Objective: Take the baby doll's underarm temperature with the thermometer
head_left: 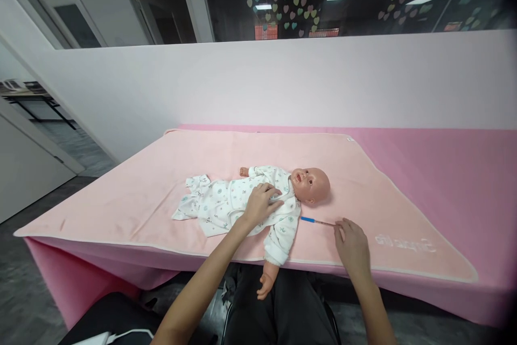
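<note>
Fingers of the right hand [354,247] pinch a slim blue-ended stick [308,219], not yet put down, while those of the left hand [260,205] rest loosely spread on the already dressed doll [234,194], just beside the blue end on a pink blanket [137,189].

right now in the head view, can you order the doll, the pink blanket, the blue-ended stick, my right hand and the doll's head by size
1. pink blanket
2. doll
3. doll's head and right hand: too alike to rank
4. blue-ended stick
</note>
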The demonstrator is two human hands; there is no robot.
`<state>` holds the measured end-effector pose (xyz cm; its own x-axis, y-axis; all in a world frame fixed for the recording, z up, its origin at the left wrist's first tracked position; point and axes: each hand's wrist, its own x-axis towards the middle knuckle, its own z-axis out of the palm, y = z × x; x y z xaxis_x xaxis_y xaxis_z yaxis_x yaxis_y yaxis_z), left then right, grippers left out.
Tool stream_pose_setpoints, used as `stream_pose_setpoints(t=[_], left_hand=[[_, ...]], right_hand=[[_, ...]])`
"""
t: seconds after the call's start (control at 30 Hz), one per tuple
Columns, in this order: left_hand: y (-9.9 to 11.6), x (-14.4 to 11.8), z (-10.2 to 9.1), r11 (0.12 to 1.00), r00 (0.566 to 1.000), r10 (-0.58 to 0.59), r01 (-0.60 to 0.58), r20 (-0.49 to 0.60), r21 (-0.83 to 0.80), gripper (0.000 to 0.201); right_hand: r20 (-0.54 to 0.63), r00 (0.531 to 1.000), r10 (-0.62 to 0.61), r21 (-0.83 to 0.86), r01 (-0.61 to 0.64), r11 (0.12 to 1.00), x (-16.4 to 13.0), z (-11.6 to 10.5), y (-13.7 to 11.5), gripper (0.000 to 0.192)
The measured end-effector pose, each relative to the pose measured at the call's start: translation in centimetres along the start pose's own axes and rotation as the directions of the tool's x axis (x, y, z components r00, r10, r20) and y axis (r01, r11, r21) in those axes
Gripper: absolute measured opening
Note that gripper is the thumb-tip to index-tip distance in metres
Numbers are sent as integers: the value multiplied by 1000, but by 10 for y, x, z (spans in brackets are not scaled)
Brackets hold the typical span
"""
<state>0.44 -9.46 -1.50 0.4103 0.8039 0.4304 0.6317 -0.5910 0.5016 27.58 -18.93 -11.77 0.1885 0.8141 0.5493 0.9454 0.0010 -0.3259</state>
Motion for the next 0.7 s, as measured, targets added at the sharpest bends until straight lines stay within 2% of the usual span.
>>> stream_pose_setpoints(t=[0.1, 0.17, 0.2, 0.27, 0.37, 0.43, 0.5, 0.6, 0.7], left_hand=[[-7, 7, 4, 997, 998, -62, 62, 7, -45, 22], [-16, 18, -4, 984, 986, -156, 160, 54, -84, 26], [-21, 26, -10, 976, 976, -208, 211, 63, -54, 27], [-29, 41, -23, 959, 960, -280, 279, 9, 54, 29], [-31, 56, -39, 942, 956, -285, 293, -70, 162, 31], [-25, 60, -45, 933, 963, -250, 268, -100, 241, 32], [-16, 61, -49, 924, 974, -201, 223, -102, 310, 32], [-3, 60, -51, 915, 987, -142, 158, -70, 371, 29], [4, 54, -48, 896, 995, -102, 95, -6, 434, 24]], right_hand=[[76, 996, 38, 93, -45, 995, -3, -15, -2, 31], [110, 987, 114, 167, -132, 977, 0, -33, -9, 32], [107, 982, 155, 205, -175, 963, 4, -44, -15, 32], [26, 975, 221, 282, -220, 934, 16, -64, -31, 31], [-150, 962, 229, 419, -148, 896, 48, -77, -67, 28], [-208, 963, 171, 491, -48, 870, 73, -70, -96, 27], [-204, 978, 45, 474, 59, 879, 98, -52, -125, 26], [-50, 987, -155, 277, 163, 947, 129, -16, -160, 23], [121, 986, -114, 67, 106, 992, 150, 18, -180, 19]])
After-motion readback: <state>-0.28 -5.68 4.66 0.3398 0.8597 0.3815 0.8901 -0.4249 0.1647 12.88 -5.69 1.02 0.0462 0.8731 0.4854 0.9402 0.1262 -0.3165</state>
